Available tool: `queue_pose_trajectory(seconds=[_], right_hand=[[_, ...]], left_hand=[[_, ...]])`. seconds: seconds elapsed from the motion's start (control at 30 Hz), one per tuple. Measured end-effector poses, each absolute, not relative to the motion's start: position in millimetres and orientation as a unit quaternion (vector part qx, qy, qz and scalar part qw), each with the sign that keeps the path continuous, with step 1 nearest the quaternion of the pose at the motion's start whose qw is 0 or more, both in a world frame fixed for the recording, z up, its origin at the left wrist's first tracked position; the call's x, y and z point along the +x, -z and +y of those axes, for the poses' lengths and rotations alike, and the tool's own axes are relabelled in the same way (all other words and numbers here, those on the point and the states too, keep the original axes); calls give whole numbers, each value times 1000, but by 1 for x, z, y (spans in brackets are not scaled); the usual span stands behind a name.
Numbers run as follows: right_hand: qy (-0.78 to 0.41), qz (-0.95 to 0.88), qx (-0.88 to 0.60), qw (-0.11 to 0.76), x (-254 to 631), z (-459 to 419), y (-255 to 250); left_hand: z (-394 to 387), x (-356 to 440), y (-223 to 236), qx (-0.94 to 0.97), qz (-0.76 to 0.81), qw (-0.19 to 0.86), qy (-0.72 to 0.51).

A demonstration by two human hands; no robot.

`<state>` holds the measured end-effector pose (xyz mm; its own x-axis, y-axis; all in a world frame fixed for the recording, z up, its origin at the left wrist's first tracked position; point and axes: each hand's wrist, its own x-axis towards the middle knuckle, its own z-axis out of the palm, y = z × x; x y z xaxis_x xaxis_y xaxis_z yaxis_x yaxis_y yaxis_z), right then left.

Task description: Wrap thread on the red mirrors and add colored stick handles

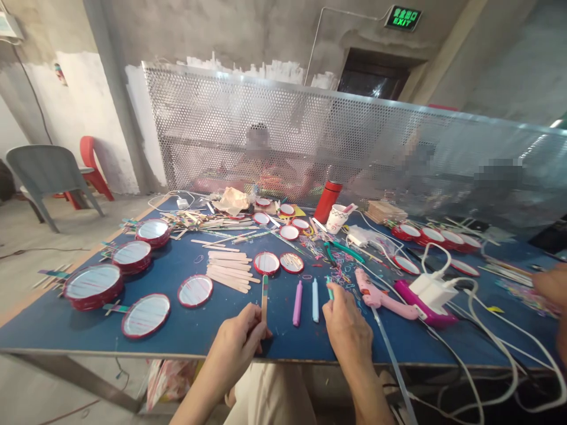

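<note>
Blue tabletop (53, 330), red-rimmed discs (146, 316), pink glue gun (381, 297), green-tipped craft stick (264, 295)

A perforated metal screen (230, 106) is stood across the far side of the room, running from about 10 to 3 o'clock, and a lit green EXIT sign (403, 18) is mounted above a dark doorway (372, 77) at 1 o'clock. Patchily whitewashed concrete walls (84, 118) are seen behind it. A grey plastic chair (46, 171) and a red plastic chair (91, 159) are placed on the bare concrete floor (66, 224) at 10 o'clock.
</note>
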<state>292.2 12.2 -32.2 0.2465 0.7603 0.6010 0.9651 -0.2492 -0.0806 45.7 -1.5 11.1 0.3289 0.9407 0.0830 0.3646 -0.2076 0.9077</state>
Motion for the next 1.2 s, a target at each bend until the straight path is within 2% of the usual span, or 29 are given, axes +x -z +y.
queue_pose_trajectory(seconds=[0.73,0.87,1.0,1.03,1.2], right_hand=[[150,-555,-756,313,290,10,28],[161,-523,-750,372,286,7,-8],[159,-504,-716,457,283,18,-78],[86,-497,-679,533,283,28,-95],[-27,-486,-642,592,297,108,-142]], left_hand=[[-1,46,-9,705,452,413,-358],[1,45,-6,713,438,410,-363],[3,44,-6,718,427,411,-365],[3,43,-6,718,426,410,-367],[4,42,0,720,418,405,-378]])
